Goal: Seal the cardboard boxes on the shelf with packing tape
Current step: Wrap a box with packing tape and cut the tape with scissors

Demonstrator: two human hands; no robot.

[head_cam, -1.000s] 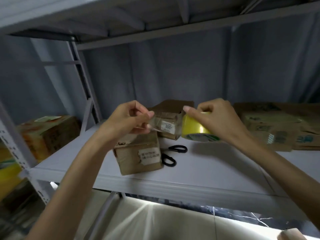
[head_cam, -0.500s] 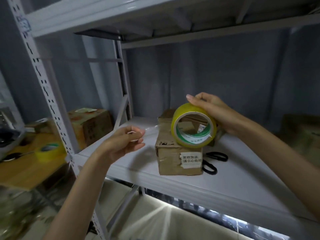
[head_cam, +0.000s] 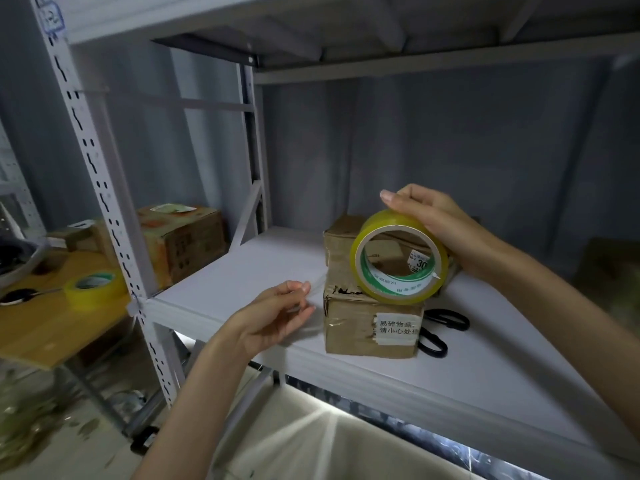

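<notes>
- Right hand [head_cam: 436,230], right of centre, curls over the top of the yellow tape roll [head_cam: 398,259], gripping its rim; the roll stands on edge on the front cardboard box [head_cam: 370,323].
- Left hand [head_cam: 273,320], lower centre, pinches the free end of a clear tape strip [head_cam: 317,284] between thumb and fingertips, just left of the box.
- A second cardboard box [head_cam: 341,233] sits behind the first.
- Black scissors [head_cam: 440,329] lie beside the box on the right.
- The grey metal shelf [head_cam: 263,271] is smooth, with bare surface left of the boxes and along its front edge.
- Far left, a spare tape roll [head_cam: 91,289] rests on a wooden table [head_cam: 41,327].
</notes>
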